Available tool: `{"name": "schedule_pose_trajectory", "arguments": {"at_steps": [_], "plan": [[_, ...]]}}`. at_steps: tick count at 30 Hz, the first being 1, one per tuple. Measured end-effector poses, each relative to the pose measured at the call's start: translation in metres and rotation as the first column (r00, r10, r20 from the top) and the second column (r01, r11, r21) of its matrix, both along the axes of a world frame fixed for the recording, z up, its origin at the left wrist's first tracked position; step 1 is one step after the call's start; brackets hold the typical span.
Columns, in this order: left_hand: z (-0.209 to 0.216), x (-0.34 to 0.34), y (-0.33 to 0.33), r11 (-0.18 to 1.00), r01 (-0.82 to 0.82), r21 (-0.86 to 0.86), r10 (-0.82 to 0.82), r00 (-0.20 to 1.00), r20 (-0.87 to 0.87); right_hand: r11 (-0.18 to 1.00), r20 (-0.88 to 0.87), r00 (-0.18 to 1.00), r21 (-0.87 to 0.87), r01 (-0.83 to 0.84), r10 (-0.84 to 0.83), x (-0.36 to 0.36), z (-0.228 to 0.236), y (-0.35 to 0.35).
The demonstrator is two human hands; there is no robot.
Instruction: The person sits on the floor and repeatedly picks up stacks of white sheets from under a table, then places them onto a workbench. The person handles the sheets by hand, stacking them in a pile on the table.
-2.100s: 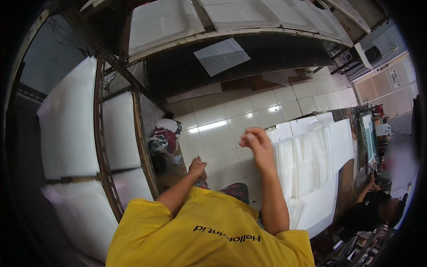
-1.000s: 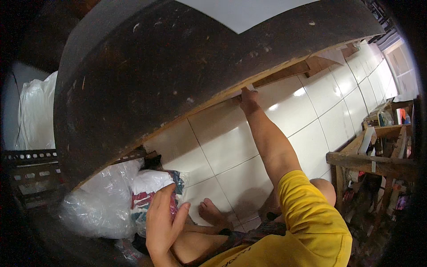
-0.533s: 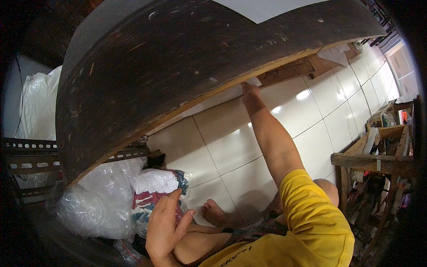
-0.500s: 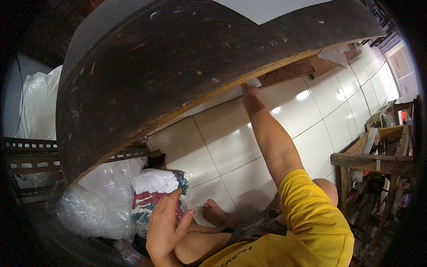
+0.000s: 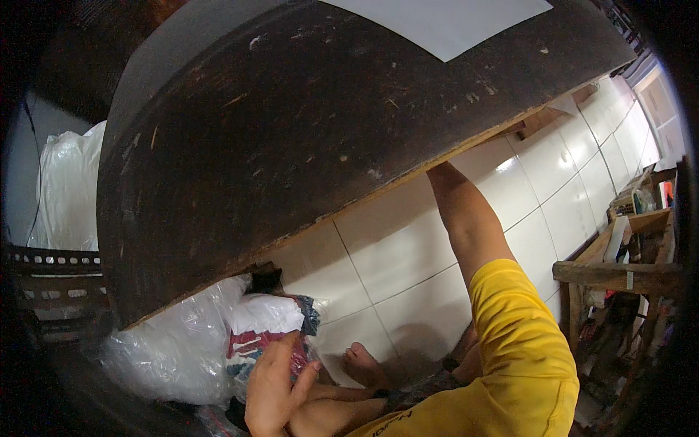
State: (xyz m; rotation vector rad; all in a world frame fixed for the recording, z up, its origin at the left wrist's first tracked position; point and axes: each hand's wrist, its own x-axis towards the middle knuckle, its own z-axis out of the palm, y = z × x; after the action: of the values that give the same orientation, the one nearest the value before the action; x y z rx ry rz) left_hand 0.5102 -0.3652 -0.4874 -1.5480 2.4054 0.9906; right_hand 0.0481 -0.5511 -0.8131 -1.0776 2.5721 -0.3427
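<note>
My left hand (image 5: 280,382) hovers over my bare leg with its fingers stretched and the thumb apart, holding nothing. Just beyond it lies a clear plastic bag of folded clothes (image 5: 266,315), white, dark red and blue-green. My right arm (image 5: 470,215), in a yellow sleeve, reaches under the front edge of a dark worn tabletop (image 5: 291,131). The tabletop hides my right hand and whatever it may touch. On the tabletop's far side rests a white sheet (image 5: 444,25).
A large bundle of clear plastic (image 5: 171,349) sits at the left, beside a perforated metal rail (image 5: 54,258). To the right stands a wooden rack (image 5: 619,277) with assorted items. White floor tiles (image 5: 393,233) run beneath the table. My bare foot (image 5: 362,364) is on them.
My right hand has gone from partly visible at the table's edge to fully hidden beneath it. The tabletop covers more of the view. My left hand keeps about the same pose.
</note>
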Motion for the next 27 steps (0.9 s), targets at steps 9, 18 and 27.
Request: {"name": "schedule_pose_trajectory", "arguments": {"at_steps": [9, 18, 27], "plan": [[-0.003, -0.005, -0.010, 0.997, -0.022, 0.070, 0.028, 0.997, -0.077, 0.998, 0.028, 0.998, -0.015, -0.056, 0.057, -0.006, -0.003, 0.017], [-0.015, -0.009, -0.014, 0.999, 0.041, 0.027, -0.041, 0.999, 0.009, 0.993, 0.064, 0.991, -0.033, -0.114, 0.116, -0.019, 0.007, 0.030], [-0.010, -0.020, -0.006, 0.999, 0.052, 0.001, -0.052, 0.999, -0.001, 0.981, 0.129, 0.974, -0.077, -0.176, 0.185, -0.007, 0.007, 0.012]]}}
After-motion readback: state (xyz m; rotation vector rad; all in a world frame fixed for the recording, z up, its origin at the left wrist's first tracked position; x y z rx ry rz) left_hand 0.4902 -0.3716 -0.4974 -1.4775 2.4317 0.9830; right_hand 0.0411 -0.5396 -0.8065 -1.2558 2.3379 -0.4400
